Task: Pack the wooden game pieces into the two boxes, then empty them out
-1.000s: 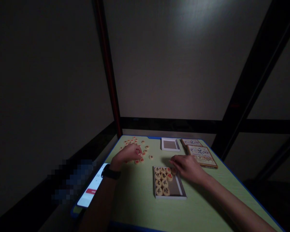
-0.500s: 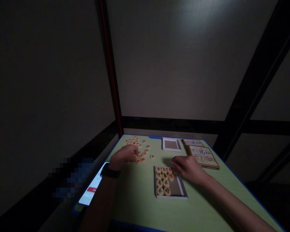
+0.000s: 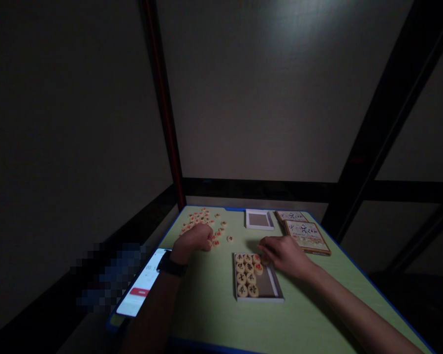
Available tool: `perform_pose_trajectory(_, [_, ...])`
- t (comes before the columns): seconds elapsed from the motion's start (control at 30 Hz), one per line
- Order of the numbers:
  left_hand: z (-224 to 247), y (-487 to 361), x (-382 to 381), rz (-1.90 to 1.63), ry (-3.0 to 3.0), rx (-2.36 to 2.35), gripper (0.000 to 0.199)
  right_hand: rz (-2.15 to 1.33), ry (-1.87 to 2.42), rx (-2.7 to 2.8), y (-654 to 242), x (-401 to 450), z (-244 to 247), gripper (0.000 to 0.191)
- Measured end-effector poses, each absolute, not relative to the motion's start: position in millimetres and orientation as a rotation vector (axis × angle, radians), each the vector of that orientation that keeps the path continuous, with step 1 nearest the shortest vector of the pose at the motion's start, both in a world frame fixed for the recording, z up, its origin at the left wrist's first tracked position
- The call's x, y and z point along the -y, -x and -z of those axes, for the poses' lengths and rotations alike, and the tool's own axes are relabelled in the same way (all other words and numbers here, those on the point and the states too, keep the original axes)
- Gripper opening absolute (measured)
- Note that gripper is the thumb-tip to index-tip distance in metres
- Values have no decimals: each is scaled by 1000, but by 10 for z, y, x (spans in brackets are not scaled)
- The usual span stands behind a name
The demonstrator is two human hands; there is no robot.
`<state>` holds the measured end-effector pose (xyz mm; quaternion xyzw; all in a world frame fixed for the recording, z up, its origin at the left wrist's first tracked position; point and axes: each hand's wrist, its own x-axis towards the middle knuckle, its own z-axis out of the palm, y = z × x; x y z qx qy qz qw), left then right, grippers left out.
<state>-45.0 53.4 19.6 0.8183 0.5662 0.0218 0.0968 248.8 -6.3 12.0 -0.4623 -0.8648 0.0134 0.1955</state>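
An open white box (image 3: 268,287) near the table's middle holds round wooden chess pieces (image 3: 250,278) with black and red characters, in rows on its left side. Over the box's top right corner, my right hand (image 3: 280,251) has its fingers pressed together around a round piece. My left hand (image 3: 198,237), with a dark band on the wrist, is closed at the near edge of a scattered group of pieces (image 3: 204,216); whatever its fingers grip is too small to make out. One loose piece (image 3: 230,239) lies between the hands.
An empty white box part (image 3: 259,220) sits at the back of the green table (image 3: 214,314). Two patterned box lids or flat boxes (image 3: 306,236) overlap at the back right. A lit phone (image 3: 135,293) lies along the left edge, partly behind my left forearm.
My left hand has shifted slightly right and towards me over the near pieces. My right hand stays at the box's top right corner. The view has shifted a little.
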Motion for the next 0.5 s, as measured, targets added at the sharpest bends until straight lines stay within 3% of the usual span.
perform_pose_trajectory(0.5, [-181, 402, -574, -123, -2472, -1636, 21, -25, 1260, 2419, -2500, 34, -77, 27])
